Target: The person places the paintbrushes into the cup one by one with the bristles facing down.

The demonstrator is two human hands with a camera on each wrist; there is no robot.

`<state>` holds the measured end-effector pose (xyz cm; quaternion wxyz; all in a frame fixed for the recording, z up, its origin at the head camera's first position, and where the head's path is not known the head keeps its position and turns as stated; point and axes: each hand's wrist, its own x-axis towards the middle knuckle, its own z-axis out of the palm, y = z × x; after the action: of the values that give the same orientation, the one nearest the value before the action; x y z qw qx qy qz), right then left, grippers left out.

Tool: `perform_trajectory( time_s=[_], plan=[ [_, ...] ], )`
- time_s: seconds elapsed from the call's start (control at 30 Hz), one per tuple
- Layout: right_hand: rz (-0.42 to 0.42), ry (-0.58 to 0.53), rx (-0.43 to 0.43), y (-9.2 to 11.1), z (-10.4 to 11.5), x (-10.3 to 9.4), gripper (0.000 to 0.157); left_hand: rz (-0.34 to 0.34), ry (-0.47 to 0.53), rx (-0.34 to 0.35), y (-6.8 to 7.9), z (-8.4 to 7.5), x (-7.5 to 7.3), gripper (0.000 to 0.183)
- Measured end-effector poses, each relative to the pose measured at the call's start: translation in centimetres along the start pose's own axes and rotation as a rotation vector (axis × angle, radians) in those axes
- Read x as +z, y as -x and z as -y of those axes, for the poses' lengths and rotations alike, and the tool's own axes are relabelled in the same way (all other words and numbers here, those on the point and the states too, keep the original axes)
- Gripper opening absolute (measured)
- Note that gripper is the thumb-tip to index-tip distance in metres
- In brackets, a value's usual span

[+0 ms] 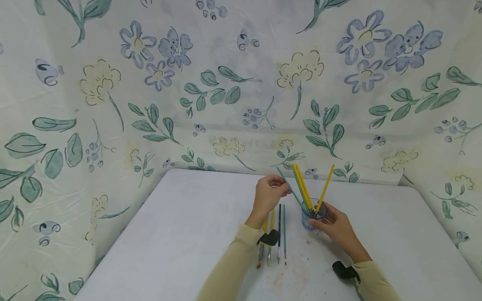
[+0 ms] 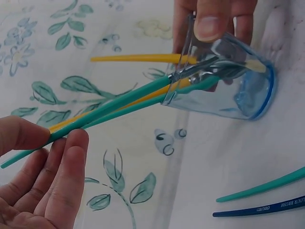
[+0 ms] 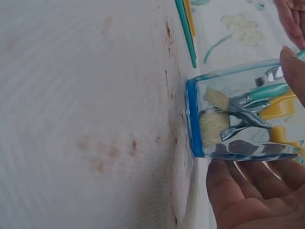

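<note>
My left hand [image 1: 270, 194] pinches the handle of a green paintbrush [image 2: 119, 100] between thumb and fingers. That brush slants, its metal ferrule inside the mouth of a clear glass [image 3: 238, 149] with a blue base. Around the glass my right hand [image 1: 335, 225] has its thumb on one side and its fingers on the other. Several more brushes lean in the glass, among them a yellow paintbrush [image 1: 326, 184] tilted right. Through its wall in the right wrist view show pale flat bristles [image 3: 214, 128], heads down near the base.
On the white table [image 1: 188, 217], left of the glass, lie a green brush [image 1: 284, 225], a dark blue brush [image 1: 279, 221] and two yellow-handled ones, partly behind the left wrist. Brown smudges [image 1: 293, 274] mark the near tabletop. A flower-patterned cloth [image 1: 226, 104] hangs behind.
</note>
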<state>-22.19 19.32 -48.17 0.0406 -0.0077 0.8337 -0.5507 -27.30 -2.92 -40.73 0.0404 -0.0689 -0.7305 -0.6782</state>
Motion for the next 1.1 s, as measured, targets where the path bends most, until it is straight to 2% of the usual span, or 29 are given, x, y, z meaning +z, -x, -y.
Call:
perform_trajectory(
  time_s=[0.33,1.1],
  plan=[
    [-0.004,0.008,-0.015,0.08,0.1,0.04,0.094,0.048,-0.042,0.025,0.42,0.26,0.22,0.013],
    [0.004,0.01,-0.022,0.15,0.05,0.0,0.092,0.064,-0.082,0.057,0.95,0.18,0.46,0.015]
  ],
)
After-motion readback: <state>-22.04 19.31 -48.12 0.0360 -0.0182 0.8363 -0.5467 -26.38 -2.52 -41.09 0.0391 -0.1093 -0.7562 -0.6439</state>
